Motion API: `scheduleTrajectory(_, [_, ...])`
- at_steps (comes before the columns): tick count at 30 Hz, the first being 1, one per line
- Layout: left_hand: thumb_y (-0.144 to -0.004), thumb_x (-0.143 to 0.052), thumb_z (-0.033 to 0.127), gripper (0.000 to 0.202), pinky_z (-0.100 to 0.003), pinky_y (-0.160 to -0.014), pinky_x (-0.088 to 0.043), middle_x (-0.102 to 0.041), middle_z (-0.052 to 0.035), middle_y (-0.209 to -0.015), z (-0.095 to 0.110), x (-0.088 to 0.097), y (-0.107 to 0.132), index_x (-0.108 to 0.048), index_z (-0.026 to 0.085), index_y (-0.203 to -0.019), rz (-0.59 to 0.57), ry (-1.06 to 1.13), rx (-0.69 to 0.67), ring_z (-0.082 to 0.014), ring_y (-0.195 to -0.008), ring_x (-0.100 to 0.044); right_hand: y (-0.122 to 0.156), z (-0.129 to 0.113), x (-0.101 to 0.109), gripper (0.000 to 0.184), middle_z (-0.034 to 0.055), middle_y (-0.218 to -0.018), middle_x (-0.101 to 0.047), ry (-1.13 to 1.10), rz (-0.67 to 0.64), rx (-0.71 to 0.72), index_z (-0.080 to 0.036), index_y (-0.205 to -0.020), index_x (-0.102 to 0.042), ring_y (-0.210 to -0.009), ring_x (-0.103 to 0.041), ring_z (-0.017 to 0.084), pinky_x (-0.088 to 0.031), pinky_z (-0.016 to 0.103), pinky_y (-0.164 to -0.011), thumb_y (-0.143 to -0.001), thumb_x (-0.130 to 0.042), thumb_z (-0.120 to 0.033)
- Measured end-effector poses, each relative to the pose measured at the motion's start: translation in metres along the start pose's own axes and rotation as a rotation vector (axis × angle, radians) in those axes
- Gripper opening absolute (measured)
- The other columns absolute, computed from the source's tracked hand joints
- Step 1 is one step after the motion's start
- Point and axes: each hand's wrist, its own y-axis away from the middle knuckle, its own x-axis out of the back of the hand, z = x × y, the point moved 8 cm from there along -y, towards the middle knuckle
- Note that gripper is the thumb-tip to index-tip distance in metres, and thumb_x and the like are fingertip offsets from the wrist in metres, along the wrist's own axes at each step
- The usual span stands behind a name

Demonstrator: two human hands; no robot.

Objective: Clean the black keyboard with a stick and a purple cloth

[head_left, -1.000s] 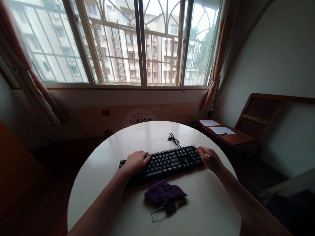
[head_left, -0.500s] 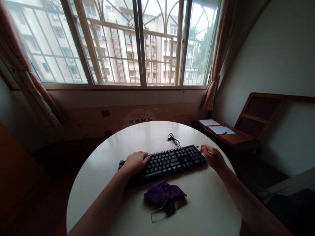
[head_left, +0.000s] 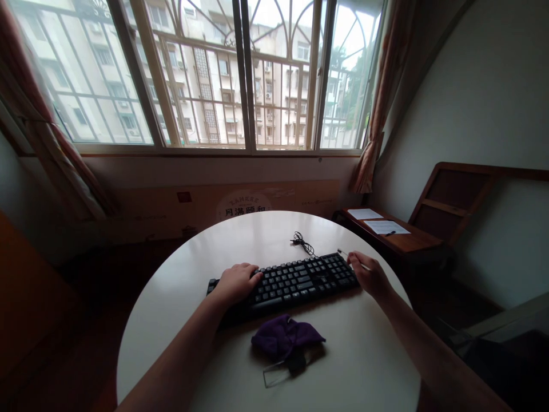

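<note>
A black keyboard (head_left: pixel 300 280) lies across the round white table (head_left: pixel 184 286). My left hand (head_left: pixel 235 282) rests on the keyboard's left end, fingers spread flat over the keys. My right hand (head_left: pixel 369 276) is at the keyboard's right end, closed in a pinch on a thin stick-like tool (head_left: pixel 342 251). The tool's tip pokes out past the keyboard's far right corner. I cannot make out what the tool is. The keyboard's coiled black cable (head_left: pixel 303 243) lies just behind it.
A crumpled purple cloth (head_left: pixel 285 339) lies in front of the keyboard, with a small dark object and a thin clear frame (head_left: pixel 274 376) beside it. A low wooden side table (head_left: pixel 407 243) with papers (head_left: pixel 386 227) and a pen stands to the right. A barred window fills the far wall.
My right hand slid off the keyboard's right keys to just beyond its end, and the tool's tip now shows past the far corner. My left hand has stayed put.
</note>
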Motion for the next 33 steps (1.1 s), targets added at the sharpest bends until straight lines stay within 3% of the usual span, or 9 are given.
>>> scheduleTrajectory(6, [-0.091, -0.030, 0.054, 0.051, -0.040, -0.096, -0.042, -0.060, -0.0068, -0.129, 0.000, 0.000, 0.000, -0.060, 0.026, -0.122, 0.002, -0.011, 0.001, -0.0280, -0.117, -0.053, 0.010, -0.031, -0.026, 0.038, 0.0017, -0.073, -0.063, -0.148, -0.281, 0.198, -0.017, -0.078, -0.061, -0.069, -0.055, 0.013, -0.041, 0.023, -0.067, -0.093, -0.036, -0.040])
scheduleTrajectory(8, [-0.091, -0.030, 0.053, 0.051, -0.040, -0.097, -0.042, -0.060, -0.0069, -0.129, 0.001, 0.001, 0.000, -0.060, 0.026, -0.122, 0.002, -0.011, -0.003, -0.0280, -0.117, -0.053, 0.006, -0.021, -0.023, 0.041, 0.0018, -0.072, -0.062, -0.131, -0.241, 0.137, -0.017, -0.074, -0.060, -0.068, -0.055, 0.014, -0.041, 0.023, -0.067, -0.093, -0.034, -0.043])
scheduleTrajectory(12, [-0.091, -0.030, 0.054, 0.052, -0.040, -0.097, -0.041, -0.060, -0.0066, -0.129, 0.002, 0.002, 0.001, -0.060, 0.026, -0.122, -0.001, -0.010, 0.000, -0.0279, -0.117, -0.053, -0.004, 0.008, -0.001, 0.042, 0.0031, -0.071, -0.064, -0.016, -0.027, -0.034, -0.018, -0.070, -0.058, -0.070, -0.056, 0.016, -0.042, 0.025, -0.068, -0.091, -0.036, -0.047])
scheduleTrajectory(14, [-0.090, -0.029, 0.054, 0.052, -0.040, -0.097, -0.042, -0.059, -0.0066, -0.130, 0.002, 0.002, 0.001, -0.060, 0.027, -0.123, -0.007, -0.010, 0.001, -0.0282, -0.118, -0.053, -0.004, 0.010, 0.006, 0.041, 0.0034, -0.074, -0.065, 0.010, 0.022, -0.062, -0.019, -0.071, -0.059, -0.072, -0.057, 0.017, -0.042, 0.026, -0.070, -0.091, -0.036, -0.046])
scheduleTrajectory(16, [-0.090, -0.029, 0.054, 0.053, -0.040, -0.097, -0.041, -0.059, -0.0067, -0.130, 0.002, 0.002, 0.001, -0.060, 0.026, -0.123, -0.008, -0.007, -0.002, -0.0283, -0.118, -0.052, -0.001, 0.002, 0.005, 0.041, 0.0032, -0.073, -0.064, -0.007, 0.006, -0.028, -0.019, -0.072, -0.058, -0.071, -0.057, 0.016, -0.042, 0.025, -0.070, -0.092, -0.035, -0.046])
scheduleTrajectory(21, [-0.090, -0.030, 0.054, 0.052, -0.040, -0.097, -0.041, -0.059, -0.0063, -0.130, 0.001, 0.001, 0.001, -0.060, 0.027, -0.122, -0.007, 0.000, 0.004, -0.0279, -0.118, -0.053, 0.006, -0.021, -0.013, 0.042, 0.0033, -0.071, -0.064, -0.035, -0.181, 0.119, -0.019, -0.074, -0.059, -0.068, -0.057, 0.016, -0.042, 0.025, -0.066, -0.093, -0.034, -0.046])
scheduleTrajectory(26, [-0.090, -0.030, 0.054, 0.052, -0.040, -0.097, -0.041, -0.059, -0.0062, -0.130, 0.001, 0.001, 0.001, -0.060, 0.027, -0.123, -0.007, -0.001, 0.004, -0.0278, -0.118, -0.052, -0.002, 0.006, 0.007, 0.038, 0.0033, -0.077, -0.067, 0.083, 0.043, -0.059, -0.020, -0.070, -0.058, -0.075, -0.060, 0.017, -0.043, 0.025, -0.072, -0.091, -0.038, -0.044])
scheduleTrajectory(33, [-0.090, -0.031, 0.054, 0.051, -0.039, -0.097, -0.041, -0.060, -0.0063, -0.129, 0.002, 0.002, 0.001, -0.061, 0.027, -0.122, -0.005, -0.003, 0.001, -0.0278, -0.118, -0.053, 0.004, -0.020, 0.006, 0.036, 0.0039, -0.074, -0.063, -0.036, 0.018, 0.091, -0.018, -0.077, -0.058, -0.071, -0.057, 0.016, -0.042, 0.024, -0.069, -0.093, -0.036, -0.042])
